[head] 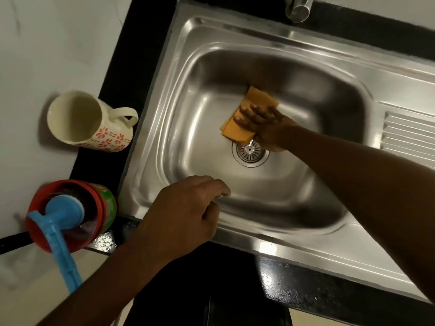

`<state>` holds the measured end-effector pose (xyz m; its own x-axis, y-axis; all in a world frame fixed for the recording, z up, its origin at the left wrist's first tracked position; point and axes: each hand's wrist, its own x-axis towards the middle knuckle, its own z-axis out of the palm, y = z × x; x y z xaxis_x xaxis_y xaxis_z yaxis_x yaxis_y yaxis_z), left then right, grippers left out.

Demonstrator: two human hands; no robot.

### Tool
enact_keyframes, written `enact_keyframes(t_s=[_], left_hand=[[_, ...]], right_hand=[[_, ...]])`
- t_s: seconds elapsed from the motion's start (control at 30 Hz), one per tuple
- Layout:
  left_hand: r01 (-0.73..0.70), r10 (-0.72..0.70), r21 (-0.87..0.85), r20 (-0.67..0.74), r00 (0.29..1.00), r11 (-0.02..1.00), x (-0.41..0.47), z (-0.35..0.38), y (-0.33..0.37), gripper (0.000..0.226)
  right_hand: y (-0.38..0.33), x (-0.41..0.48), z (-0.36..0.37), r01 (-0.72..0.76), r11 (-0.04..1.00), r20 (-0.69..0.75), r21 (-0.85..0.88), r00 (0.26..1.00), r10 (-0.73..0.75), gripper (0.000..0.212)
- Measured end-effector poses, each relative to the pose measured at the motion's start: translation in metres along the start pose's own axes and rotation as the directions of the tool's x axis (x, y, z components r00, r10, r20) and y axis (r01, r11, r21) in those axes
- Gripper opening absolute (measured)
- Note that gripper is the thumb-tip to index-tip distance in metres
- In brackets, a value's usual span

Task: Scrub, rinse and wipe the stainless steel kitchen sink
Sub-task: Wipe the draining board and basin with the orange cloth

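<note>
Head view, sink: the stainless steel sink (188, 128) fills the middle of the frame, set in a black counter (131, 67); the basin looks bright and free of suds, so I judge this to be the wiping stage
Cloth: a folded orange cloth (255, 97) lies flat on the basin floor, just beyond the drain strainer (250, 152)
Right hand: the right hand (270, 130) presses down on the cloth with fingers straight and spread, not curled round it
Left hand: the left hand (181, 212) rests on the sink's near rim, fingers loosely bent over the edge and holding nothing
How to wipe well: press with a flat palm and use long overlapping strokes, working from the walls down toward the strainer so leftover water runs out; refold to a dry face once the cloth is soaked; use fingertip pressure in the curved corners and on the ring around the strainer; the hand braced on the rim gives balance for reaching the far wall
Probably left to do: the rim, the ribbed drainboard (409, 132) and the foot of the tap (297, 8), none of which has the cloth on it
Count, task things: one sink, one cloth, one strainer, one tap, one drainboard, two hands
Count, beside the sink: one cream mug (87, 118) with red flowers, one red tub (103, 208), one blue brush (64, 211) standing in the tub
</note>
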<state>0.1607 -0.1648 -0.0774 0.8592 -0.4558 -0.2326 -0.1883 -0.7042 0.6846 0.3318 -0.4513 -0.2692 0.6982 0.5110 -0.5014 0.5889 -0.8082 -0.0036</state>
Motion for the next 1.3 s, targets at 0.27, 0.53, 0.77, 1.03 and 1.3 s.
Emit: enact_keyframes(t_s=[0.27, 0.53, 0.77, 1.03, 1.3], left_hand=[[-0.029, 0.029, -0.021, -0.002, 1.000, 0.999, 0.002, -0.004, 0.005, 0.039], [-0.070, 0.070, 0.002, -0.043, 0.997, 0.998, -0.008, -0.018, 0.008, 0.034], [-0.072, 0.072, -0.002, -0.066, 0.995, 0.997, -0.008, -0.031, 0.007, 0.035], [-0.033, 0.029, -0.043, -0.107, 0.994, 0.999, -0.024, -0.034, 0.003, 0.033], [0.061, -0.067, -0.048, -0.125, 0.990, 0.997, -0.039, -0.034, 0.016, 0.031]], right_hand=[[0.007, -0.076, 0.028, -0.280, 0.960, 0.344, 0.003, 0.901, 0.262, 0.074], [-0.060, -0.109, -0.009, -0.640, 0.759, 0.645, 0.119, 0.631, 0.431, 0.061], [-0.105, -0.129, -0.047, -0.612, 0.638, 0.571, 0.467, 0.760, 0.311, 0.014], [-0.128, -0.114, -0.043, -0.683, 0.573, 0.771, 0.453, 0.623, 0.132, 0.053], [-0.162, -0.091, -0.091, -0.549, 0.660, 0.719, 0.513, 0.695, 0.019, 0.016]])
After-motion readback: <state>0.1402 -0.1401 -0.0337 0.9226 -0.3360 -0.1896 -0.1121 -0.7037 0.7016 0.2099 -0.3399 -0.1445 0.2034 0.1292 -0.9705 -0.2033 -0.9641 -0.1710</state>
